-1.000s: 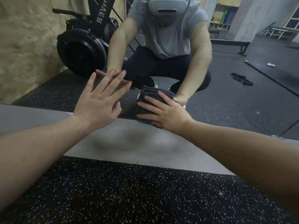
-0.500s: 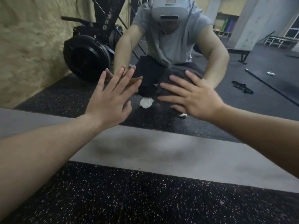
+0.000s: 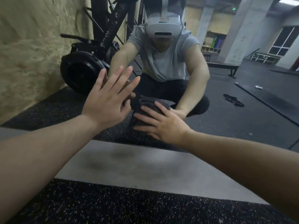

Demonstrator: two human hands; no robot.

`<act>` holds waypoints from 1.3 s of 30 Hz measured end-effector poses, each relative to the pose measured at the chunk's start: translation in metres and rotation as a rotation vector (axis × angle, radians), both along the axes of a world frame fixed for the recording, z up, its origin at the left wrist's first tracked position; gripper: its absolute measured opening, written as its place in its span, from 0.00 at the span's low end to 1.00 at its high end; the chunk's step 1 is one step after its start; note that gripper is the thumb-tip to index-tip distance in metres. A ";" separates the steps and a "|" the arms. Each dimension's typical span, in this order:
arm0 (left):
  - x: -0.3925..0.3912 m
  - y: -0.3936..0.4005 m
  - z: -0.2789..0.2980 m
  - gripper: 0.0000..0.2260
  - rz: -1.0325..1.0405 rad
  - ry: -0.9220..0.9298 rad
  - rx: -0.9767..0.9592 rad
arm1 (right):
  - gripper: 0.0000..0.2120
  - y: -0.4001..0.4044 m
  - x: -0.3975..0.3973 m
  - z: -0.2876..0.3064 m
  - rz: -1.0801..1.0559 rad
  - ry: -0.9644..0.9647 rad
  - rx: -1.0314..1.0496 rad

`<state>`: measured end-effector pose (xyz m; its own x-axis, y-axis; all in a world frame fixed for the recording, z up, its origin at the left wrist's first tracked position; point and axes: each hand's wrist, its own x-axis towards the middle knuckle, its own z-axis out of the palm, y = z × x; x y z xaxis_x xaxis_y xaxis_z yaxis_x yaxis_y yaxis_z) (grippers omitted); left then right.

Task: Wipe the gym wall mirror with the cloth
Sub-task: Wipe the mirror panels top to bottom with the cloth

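Cloth (image 3: 146, 110) sat low on the mirror (image 3: 242, 110), near its bottom edge, pinned flat under our right hand (image 3: 163, 125) with fingers spread for even pressure; our left hand (image 3: 108, 101), wide and empty, braced against the glass.

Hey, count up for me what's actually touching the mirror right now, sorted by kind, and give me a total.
Bare hands: 1, the left hand, flat on the mirror.
Cloths: 1, the dark cloth, pressed there under the right hand.
Total: 2
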<state>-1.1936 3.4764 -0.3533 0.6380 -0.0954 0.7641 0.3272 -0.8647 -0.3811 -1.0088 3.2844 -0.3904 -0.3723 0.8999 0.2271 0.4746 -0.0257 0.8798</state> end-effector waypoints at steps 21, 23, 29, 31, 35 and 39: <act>0.017 -0.081 0.109 0.32 0.084 -0.083 -0.523 | 0.26 -0.081 0.051 0.239 0.008 0.186 0.468; 0.023 -0.086 0.116 0.32 0.099 -0.062 -0.561 | 0.26 -0.073 0.044 0.234 0.027 0.226 0.544; 0.023 -0.089 0.121 0.33 0.139 0.020 -0.569 | 0.27 -0.064 0.039 0.164 0.046 0.137 0.226; 0.022 -0.089 0.122 0.38 0.200 0.062 -0.590 | 0.27 -0.066 0.042 0.142 0.032 0.122 0.146; 0.026 -0.093 0.117 0.41 0.219 -0.009 -0.555 | 0.27 -0.073 0.045 0.122 0.051 0.148 0.125; 0.028 -0.089 0.109 0.36 0.236 -0.069 -0.513 | 0.27 -0.067 0.039 0.113 0.080 0.177 0.225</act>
<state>-1.1651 3.3873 -0.2448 0.5437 0.4382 0.7157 0.5435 -0.8337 0.0976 -0.9695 3.2176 -0.2769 -0.3767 0.7891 0.4852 0.6289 -0.1668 0.7594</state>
